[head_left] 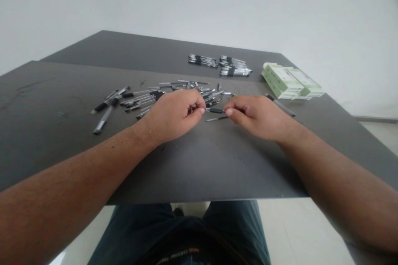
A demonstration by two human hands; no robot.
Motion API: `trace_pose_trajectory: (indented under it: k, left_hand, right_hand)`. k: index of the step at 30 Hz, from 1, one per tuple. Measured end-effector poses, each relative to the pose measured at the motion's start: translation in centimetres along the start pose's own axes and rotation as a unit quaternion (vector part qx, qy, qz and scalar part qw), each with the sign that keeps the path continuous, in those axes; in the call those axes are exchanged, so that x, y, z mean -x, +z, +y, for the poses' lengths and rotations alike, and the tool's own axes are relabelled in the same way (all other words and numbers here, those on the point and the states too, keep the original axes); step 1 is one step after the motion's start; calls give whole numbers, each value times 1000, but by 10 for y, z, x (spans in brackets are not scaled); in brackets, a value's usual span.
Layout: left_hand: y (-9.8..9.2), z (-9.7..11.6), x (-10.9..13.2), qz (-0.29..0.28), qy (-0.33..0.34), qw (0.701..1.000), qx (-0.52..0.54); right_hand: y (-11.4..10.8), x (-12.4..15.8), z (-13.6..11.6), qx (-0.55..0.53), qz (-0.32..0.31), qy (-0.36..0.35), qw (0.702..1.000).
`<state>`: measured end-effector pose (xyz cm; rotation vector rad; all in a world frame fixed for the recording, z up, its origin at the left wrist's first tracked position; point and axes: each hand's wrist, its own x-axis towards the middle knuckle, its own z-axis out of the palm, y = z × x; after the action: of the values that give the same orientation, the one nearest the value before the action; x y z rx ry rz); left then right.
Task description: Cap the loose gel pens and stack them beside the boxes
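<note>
Between your two hands, just above the dark counter [199,165], a slim pen [215,110] with a black grip lies crosswise — its long axis running left to right, level with the near edge. Your left hand [172,116] is curled narrow around one end, thumb and forefinger pinched at the tip; your right hand [258,116] pinches the other end the same way, fingers closed on the barrel. Neither hand is nearer than the other: the pen bridges the gap, both holding it. Directly beneath it a thin refill or rod [217,119] rests on the counter, nearly parallel. Beyond your knuckles, a loose scatter of pen parts [149,97] fans out to the left and centre — barrels, caps and grips pointing every way. Farther back, well apart, bundled pens [220,65] lie in neat rows, and to the right sit pale green boxes [290,83], with one stray pen [281,105] just beside them.
</note>
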<state>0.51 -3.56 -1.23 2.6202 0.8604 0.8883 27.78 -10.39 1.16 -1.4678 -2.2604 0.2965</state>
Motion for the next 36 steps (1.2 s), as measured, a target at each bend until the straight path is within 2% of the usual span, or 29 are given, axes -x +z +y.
trace_pose_trajectory:
  k: [3, 9, 14, 19, 24, 29, 34, 36]
  left_hand:
    - [0, 0, 0, -3, 4, 1000, 0]
    - [0, 0, 0, -8, -6, 1000, -1]
    - [0, 1, 0, -9, -6, 1000, -5]
    - [1, 0, 0, -2, -3, 1000, -4]
    - [1, 0, 0, -5, 3, 1000, -2]
    - [0, 1, -1, -5, -4, 1000, -5]
    - [-1, 2, 0, -10, -8, 1000, -4]
    - [-1, 2, 0, -12, -11, 1000, -2]
  right_hand:
    - [0, 0, 0, -14, 6, 14, 1000]
    - [0, 0, 0, 5, -3, -13, 1000]
    - [0, 0, 0, -15, 9, 10, 1000]
    - [-1, 0, 0, 6, 8, -11, 1000]
    - [0, 0, 0, -15, 7, 20, 1000]
    - [-1, 1, -1, 3, -3, -13, 1000]
    - [-1, 1, -1, -21, -2, 21, 1000]
    - [-1, 1, -1, -12, 1, 14, 1000]
